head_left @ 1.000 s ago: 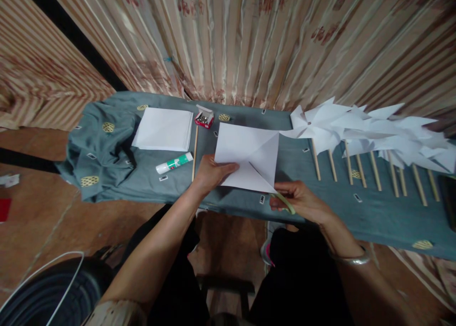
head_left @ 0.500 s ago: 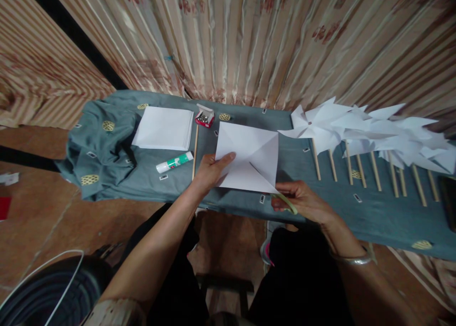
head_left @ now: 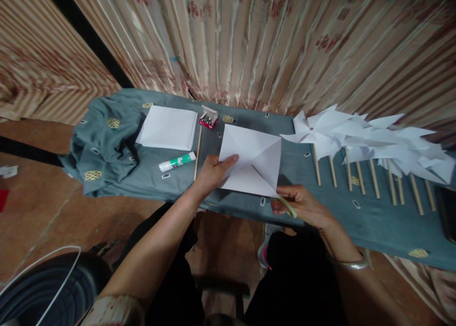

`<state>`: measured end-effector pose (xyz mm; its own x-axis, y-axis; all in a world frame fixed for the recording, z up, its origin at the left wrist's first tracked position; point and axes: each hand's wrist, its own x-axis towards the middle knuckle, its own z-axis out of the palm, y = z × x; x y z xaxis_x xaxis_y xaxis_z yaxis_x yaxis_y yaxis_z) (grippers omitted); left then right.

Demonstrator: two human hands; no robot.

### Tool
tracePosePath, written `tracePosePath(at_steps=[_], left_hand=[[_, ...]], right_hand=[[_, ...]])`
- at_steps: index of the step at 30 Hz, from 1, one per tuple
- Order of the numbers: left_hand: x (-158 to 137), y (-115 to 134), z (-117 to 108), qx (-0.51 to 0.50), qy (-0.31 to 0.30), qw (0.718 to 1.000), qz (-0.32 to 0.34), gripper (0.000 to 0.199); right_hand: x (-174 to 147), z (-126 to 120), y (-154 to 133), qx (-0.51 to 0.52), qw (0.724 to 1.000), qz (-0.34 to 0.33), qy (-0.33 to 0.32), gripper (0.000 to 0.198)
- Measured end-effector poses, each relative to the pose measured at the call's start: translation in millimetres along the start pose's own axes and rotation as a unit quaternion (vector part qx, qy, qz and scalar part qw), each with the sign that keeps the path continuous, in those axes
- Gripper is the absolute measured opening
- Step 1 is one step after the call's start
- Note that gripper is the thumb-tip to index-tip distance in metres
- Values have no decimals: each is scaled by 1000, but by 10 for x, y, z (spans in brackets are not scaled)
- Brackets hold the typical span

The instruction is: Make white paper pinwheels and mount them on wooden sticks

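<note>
My left hand grips the left edge of a square white sheet of paper, thumb on top and fingers underneath. Diagonal creases cross the sheet, and a slit runs from its lower right corner toward the middle. At that corner my right hand is closed around scissors; a pale green handle loop shows, while the blades are mostly hidden by the paper. The sheet is held just over the near edge of the cloth-covered table.
Left of the sheet lie a wooden stick, a glue stick, a stack of white paper and a small red box of metal pins. Several paper pinwheels on sticks lie at the right, near a dark phone-like object.
The view has shifted slightly, so everything sits a little differently in the frame. Both hands keep their hold on the paper and scissors; the slit looks about the same.
</note>
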<state>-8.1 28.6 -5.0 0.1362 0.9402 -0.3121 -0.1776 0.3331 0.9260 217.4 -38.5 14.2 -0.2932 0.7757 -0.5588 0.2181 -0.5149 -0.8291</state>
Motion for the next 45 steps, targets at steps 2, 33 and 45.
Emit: tracePosePath(at_steps=[2, 33, 45], left_hand=[[10, -13, -4, 3, 10, 1000, 5, 22], [-17, -3, -100, 123, -69, 989, 37, 32], [-78, -199, 34, 189, -157, 969, -10, 22]], right_hand=[[3, 4, -2, -2, 1000, -5, 2, 42], [-124, -634, 196, -4, 943, -214, 253, 55], [122, -364, 218, -167, 926, -180, 285, 41]])
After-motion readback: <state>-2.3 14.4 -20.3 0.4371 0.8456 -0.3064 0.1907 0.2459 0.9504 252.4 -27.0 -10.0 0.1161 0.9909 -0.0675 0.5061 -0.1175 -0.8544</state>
